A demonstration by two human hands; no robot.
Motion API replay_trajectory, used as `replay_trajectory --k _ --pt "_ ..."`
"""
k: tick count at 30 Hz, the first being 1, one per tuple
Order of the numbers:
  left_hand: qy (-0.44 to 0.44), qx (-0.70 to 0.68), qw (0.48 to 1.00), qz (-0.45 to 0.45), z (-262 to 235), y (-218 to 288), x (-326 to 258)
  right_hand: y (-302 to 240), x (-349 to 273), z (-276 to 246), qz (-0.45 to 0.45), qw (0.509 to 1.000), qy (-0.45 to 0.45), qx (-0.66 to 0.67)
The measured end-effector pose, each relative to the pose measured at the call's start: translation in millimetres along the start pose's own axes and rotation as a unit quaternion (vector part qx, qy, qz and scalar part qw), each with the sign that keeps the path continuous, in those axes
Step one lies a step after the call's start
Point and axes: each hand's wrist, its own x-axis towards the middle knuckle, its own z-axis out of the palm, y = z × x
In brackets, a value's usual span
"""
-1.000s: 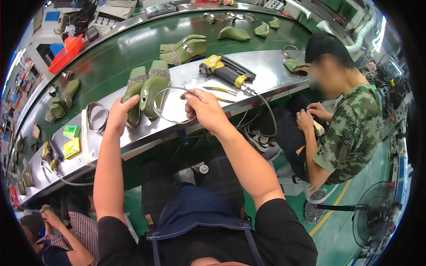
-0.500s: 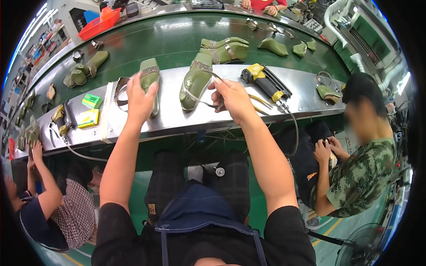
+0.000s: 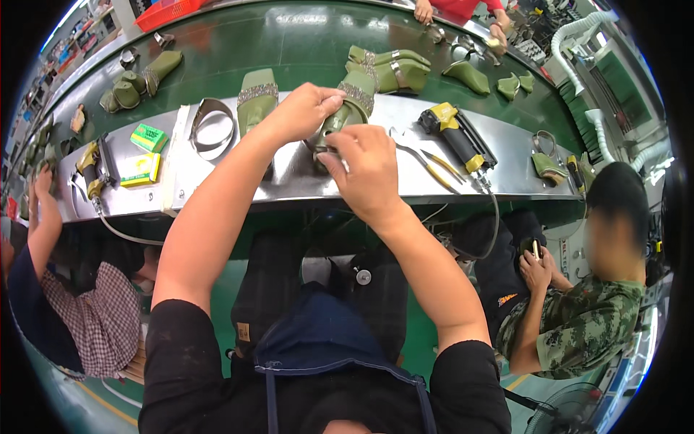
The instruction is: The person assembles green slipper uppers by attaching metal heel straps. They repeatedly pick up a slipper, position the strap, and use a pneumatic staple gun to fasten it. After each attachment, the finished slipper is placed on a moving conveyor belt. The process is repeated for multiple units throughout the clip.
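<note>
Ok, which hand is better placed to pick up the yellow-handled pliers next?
Probably the right hand: the yellow-handled pliers lie just to its right. The left hand is farther off, beyond the right. Both are at the green shoe form, though.

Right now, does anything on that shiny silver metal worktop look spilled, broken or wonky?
Nothing looks spilled or broken. Only slightly untidy, perhaps: the yellow-handled metal pliers lie slanted on the silver metal worktop, handles spread and pointing toward its near edge, to the right of the person's right hand.
</note>
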Motion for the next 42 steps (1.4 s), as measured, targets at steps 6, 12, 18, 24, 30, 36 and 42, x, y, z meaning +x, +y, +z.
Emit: replay_trajectory --k 6,12,18,24,30,36,42 --pt "0.051 0.014 0.998 0.034 11 -15 5 -9 -39 25 -0.055 0.997 -0.043 -0.011" --pt "0.009 0.01 1.0 -0.024 12 -12 7 -17 -38 28 0.196 0.978 0.029 0.072" --pt "0.013 -0.014 0.999 -0.029 20 -5 3 -3 -13 64 0.342 0.928 -0.049 0.136" --pt "-0.013 0.107 0.993 0.042 43 33 -16 35 -22 -9 0.44 0.809 -0.019 0.389" --pt "-0.052 0.177 0.936 0.299 63 93 -116 -14 -76 -136 0.47 0.705 -0.067 0.527" --pt "-0.167 0.001 0.974 0.155 147 85 -204 -52 -189 -186 0.57 0.607 -0.119 0.542" --pt "-0.187 -0.262 0.922 -0.214 225 46 -285 -75 -255 -162 0.6 0.685 -0.104 0.401"
